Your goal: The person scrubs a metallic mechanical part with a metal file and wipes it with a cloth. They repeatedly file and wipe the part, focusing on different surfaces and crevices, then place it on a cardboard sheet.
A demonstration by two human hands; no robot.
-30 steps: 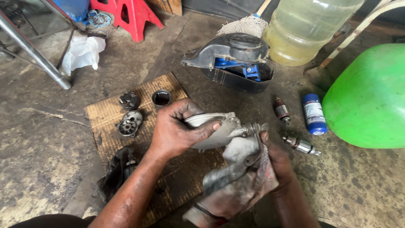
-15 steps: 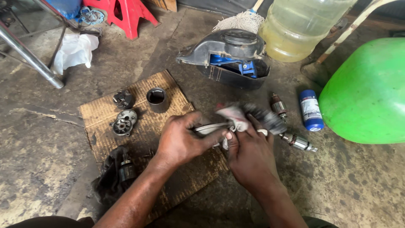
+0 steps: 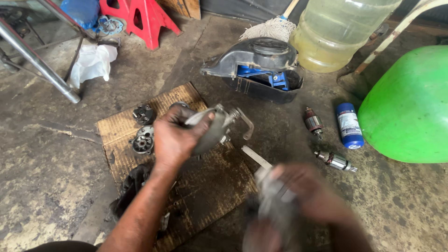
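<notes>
While his left hand (image 3: 175,137) gripped a grey metal housing (image 3: 212,128) over the cardboard (image 3: 140,116), his blurred right hand (image 3: 308,196) clutched a rag (image 3: 275,205); a blue labelled can (image 3: 348,125) lay by the green tank (image 3: 410,107).

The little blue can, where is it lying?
In the head view, the blue can lies on the concrete floor at the right, beside the big green container, with a small motor rotor on its other side.

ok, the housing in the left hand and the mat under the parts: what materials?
The housing in the left hand: looks like cast metal, probably aluminium, with a dull grey, grimy finish and a bent metal lever. The mat: corrugated cardboard, brown and oil-stained, with ribbed lines and ragged edges.
</notes>
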